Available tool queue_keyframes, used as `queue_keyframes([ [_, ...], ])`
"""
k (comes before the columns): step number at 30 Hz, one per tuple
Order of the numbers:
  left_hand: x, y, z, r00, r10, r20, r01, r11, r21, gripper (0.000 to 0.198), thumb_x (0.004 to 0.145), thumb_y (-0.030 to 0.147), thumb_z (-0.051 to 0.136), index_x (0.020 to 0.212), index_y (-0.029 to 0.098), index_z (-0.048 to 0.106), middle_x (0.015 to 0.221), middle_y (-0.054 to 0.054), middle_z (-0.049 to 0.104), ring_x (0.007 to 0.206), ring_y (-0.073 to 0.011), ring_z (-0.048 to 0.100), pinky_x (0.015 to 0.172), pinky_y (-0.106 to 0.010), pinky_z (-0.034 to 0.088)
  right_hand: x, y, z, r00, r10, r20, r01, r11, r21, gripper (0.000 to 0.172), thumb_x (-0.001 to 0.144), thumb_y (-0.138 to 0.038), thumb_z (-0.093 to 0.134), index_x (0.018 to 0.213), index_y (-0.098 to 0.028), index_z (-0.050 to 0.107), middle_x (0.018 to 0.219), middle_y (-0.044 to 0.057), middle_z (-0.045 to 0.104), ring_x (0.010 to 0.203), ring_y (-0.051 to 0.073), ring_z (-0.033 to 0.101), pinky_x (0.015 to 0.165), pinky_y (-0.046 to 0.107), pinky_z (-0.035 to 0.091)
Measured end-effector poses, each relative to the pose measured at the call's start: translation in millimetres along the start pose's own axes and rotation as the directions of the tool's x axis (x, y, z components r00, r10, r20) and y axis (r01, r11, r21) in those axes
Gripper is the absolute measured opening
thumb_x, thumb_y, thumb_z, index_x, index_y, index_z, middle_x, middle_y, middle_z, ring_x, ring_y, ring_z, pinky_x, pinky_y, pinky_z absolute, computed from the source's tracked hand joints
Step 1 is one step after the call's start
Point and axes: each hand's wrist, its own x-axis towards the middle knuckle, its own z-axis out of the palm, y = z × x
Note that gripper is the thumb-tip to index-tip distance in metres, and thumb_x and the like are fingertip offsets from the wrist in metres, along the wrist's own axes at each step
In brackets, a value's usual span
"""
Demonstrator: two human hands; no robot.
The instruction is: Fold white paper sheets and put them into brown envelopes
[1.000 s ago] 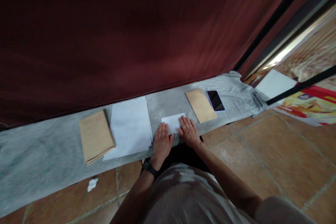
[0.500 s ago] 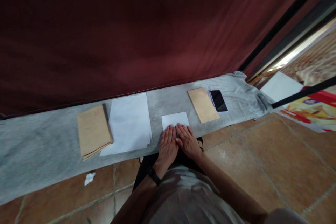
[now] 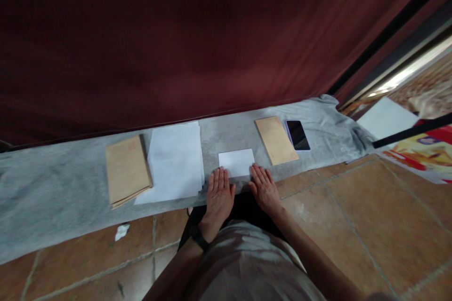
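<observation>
A small white folded sheet (image 3: 236, 162) lies flat on the grey cloth in front of me. My left hand (image 3: 219, 193) rests palm down at its lower left corner, fingers stretched out, holding nothing. At the lower right corner lies my right hand (image 3: 264, 189), also palm down, its fingers straight and touching the paper's edge. Left of the hands is a stack of larger white sheets (image 3: 174, 162). A single brown envelope (image 3: 276, 140) is to the right of the small sheet.
Several brown envelopes (image 3: 127, 169) are stacked at the left. A phone (image 3: 298, 135) sits beside the single envelope. The grey cloth (image 3: 63, 197) covers a narrow surface below a dark red curtain (image 3: 176, 56). A black bar (image 3: 413, 131) crosses at the right.
My hands have moved apart, from side by side over the lower edge of the small sheet to its two lower corners. More of the sheet now shows.
</observation>
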Motion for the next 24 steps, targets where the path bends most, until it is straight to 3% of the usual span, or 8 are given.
queue_keyframes([
  [3,14,9,-1.0,0.998,0.060,0.002,-0.060,0.998,-0.023,0.058,0.102,0.028,0.033,0.154,0.004,0.032,0.160,-0.019,0.034,0.153,-0.0266,0.021,0.126,-0.049,0.023,9,-5,-2,1.000,0.010,-0.014,-0.010,1.000,0.022,0.056,0.107,-0.040,0.032,0.157,-0.016,0.032,0.159,0.012,0.041,0.148,0.026,0.035,0.123,0.050,0.025],
  [9,52,16,11.2,0.985,0.173,0.020,-0.171,0.982,-0.081,0.060,0.099,0.017,0.032,0.157,0.005,0.025,0.161,-0.018,0.034,0.153,-0.0255,0.023,0.125,-0.048,0.024,54,-16,0,0.999,-0.043,0.006,0.043,0.996,0.075,0.053,0.107,-0.038,0.030,0.155,-0.017,0.038,0.159,0.010,0.039,0.149,0.026,0.034,0.122,0.050,0.026],
  [17,58,-13,20.5,1.000,-0.001,-0.016,-0.001,0.995,-0.101,0.060,0.100,0.027,0.036,0.155,0.004,0.030,0.161,-0.020,0.033,0.152,-0.0280,0.026,0.122,-0.049,0.030,72,-1,9,0.998,-0.053,0.043,0.050,0.997,0.059,0.049,0.105,-0.035,0.036,0.149,-0.017,0.048,0.156,0.011,0.046,0.145,0.027,0.040,0.119,0.048,0.029],
  [24,72,-32,15.6,0.996,-0.078,-0.031,0.070,0.976,-0.204,0.057,0.093,0.016,0.043,0.149,0.004,0.040,0.154,-0.021,0.045,0.144,-0.0271,0.042,0.116,-0.043,0.039,110,9,-7,0.993,-0.002,0.119,-0.002,0.999,0.034,0.047,0.096,-0.022,0.049,0.141,-0.015,0.054,0.145,0.014,0.056,0.133,0.027,0.048,0.112,0.044,0.034],
])
